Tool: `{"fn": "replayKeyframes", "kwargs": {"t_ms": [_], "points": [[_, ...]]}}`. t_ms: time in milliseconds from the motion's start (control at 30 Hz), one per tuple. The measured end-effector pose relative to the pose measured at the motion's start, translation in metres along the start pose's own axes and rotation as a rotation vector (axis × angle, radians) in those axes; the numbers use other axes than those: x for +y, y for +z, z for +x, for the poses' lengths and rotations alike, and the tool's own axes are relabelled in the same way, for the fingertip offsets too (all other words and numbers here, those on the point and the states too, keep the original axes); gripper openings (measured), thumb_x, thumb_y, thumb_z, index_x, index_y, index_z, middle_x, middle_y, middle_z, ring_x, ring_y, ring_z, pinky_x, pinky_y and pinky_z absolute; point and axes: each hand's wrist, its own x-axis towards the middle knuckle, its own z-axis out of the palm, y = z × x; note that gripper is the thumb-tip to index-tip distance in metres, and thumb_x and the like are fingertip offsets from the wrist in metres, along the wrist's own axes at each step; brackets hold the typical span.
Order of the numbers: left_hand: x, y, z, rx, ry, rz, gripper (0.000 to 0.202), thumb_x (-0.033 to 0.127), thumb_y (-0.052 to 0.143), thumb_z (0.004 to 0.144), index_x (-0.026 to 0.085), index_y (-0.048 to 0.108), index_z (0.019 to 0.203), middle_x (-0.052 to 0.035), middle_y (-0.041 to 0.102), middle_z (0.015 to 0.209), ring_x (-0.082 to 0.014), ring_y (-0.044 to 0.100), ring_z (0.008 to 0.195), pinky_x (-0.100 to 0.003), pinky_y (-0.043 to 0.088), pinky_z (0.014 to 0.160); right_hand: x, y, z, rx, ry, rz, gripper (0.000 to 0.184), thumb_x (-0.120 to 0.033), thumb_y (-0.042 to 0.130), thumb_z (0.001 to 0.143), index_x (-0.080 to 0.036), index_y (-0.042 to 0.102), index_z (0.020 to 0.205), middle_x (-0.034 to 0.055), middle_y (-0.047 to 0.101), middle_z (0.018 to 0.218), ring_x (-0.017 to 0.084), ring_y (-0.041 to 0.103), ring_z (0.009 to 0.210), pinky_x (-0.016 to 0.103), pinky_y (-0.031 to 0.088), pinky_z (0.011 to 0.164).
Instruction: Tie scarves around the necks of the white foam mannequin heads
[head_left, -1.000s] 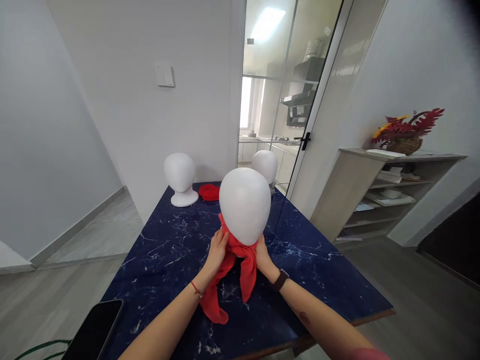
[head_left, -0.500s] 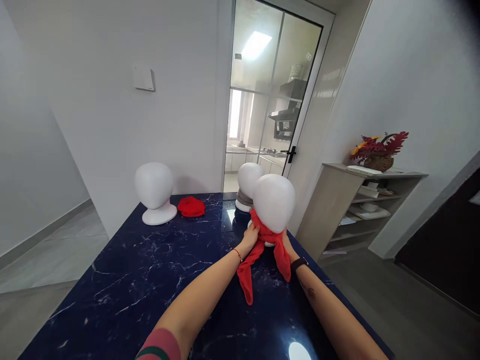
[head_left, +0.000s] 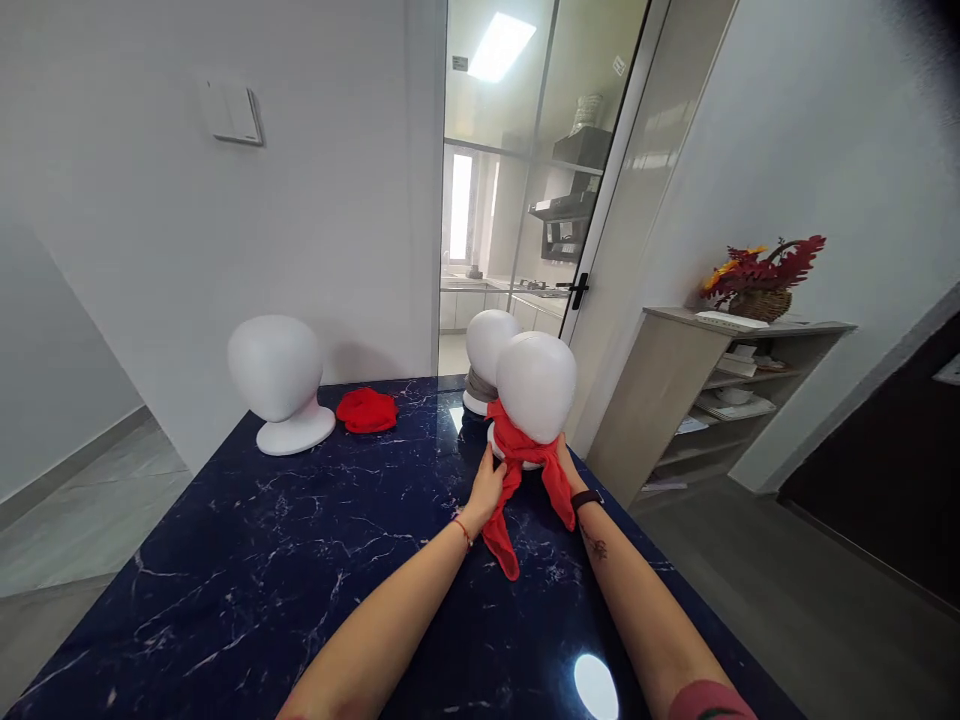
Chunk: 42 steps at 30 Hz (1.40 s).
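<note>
A white mannequin head (head_left: 536, 385) stands on the dark blue marbled table (head_left: 315, 560). Around its neck is a red scarf (head_left: 517, 440), knotted in front with two ends hanging down. My left hand (head_left: 489, 488) grips the left side of the head's base, the thumb showing beside the scarf. On the opposite side, my right hand (head_left: 566, 462) holds the base, its fingers mostly hidden behind the scarf and the head. Directly behind stands another white mannequin head (head_left: 491, 340) with a grey band (head_left: 478, 386) round its neck, partly covered by the front one.
At the table's far left stands a bare white mannequin head (head_left: 276, 370), with a bunched red cloth (head_left: 367, 410) beside it. Past the table are a glass door (head_left: 487, 220) with a black handle and a shelf unit (head_left: 675, 390) topped by a flower basket (head_left: 759, 300).
My left hand has slid from the scarf at the neck down to the base; the right hand stays at the right side. The scarf ends have shifted slightly. The view has swung a little.
</note>
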Motion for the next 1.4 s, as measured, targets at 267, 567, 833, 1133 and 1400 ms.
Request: {"fn": "replayKeyframes", "kwargs": {"t_ms": [267,567,833,1133,1400], "points": [[0.020,0.035,-0.081,-0.371,-0.186,0.025,0.051,0.026,0.054,0.079,0.018,0.050,0.129,-0.0100,0.051,0.135,-0.0242,0.049,0.122,-0.041,0.034,0.106,-0.003,-0.045,-0.026,0.120,0.202,-0.032,0.078,-0.043,0.067,0.061,-0.019,0.040,0.130,0.0138,0.056,0.125,0.023,0.057,0.110,0.042,0.046,0.092],[0.049,0.015,-0.133,-0.536,0.026,0.291,0.030,0.020,0.048,0.076,0.017,0.070,0.097,-0.0056,0.069,0.105,-0.0194,0.061,0.098,-0.032,0.043,0.094,-0.035,-0.047,-0.122,-0.002,-0.113,-0.672,0.047,-0.053,0.047,0.080,-0.015,0.063,0.102,0.0142,0.058,0.119,0.026,0.053,0.112,0.044,0.035,0.102],[0.067,-0.039,-0.183,-0.420,0.026,0.329,0.027,0.021,0.045,0.078,0.016,0.069,0.088,-0.0026,0.069,0.079,-0.0149,0.061,0.075,-0.025,0.045,0.071,-0.054,0.041,-0.112,0.226,0.010,-1.195,0.090,-0.054,0.063,0.070,-0.015,0.022,0.140,0.0210,0.044,0.125,0.034,0.056,0.106,0.042,0.046,0.082],[0.056,-0.069,-0.208,-0.326,0.017,0.350,0.025,0.023,0.043,0.082,0.017,0.067,0.083,-0.0022,0.067,0.074,-0.0142,0.058,0.071,-0.025,0.042,0.068,-0.044,0.039,-0.087,0.204,-0.004,-1.377,0.042,-0.018,0.043,0.086,-0.014,0.037,0.128,0.0162,0.051,0.109,0.025,0.062,0.087,0.034,0.044,0.072],[0.061,-0.069,-0.212,-0.352,0.080,0.424,0.025,0.020,0.042,0.082,0.018,0.067,0.082,-0.0020,0.065,0.074,-0.0133,0.055,0.067,-0.024,0.040,0.065,-0.050,0.018,-0.103,0.115,-0.309,-1.582,0.049,-0.024,0.051,0.084,-0.016,0.038,0.130,0.0196,0.038,0.135,0.031,0.038,0.120,0.044,0.032,0.093]]}}
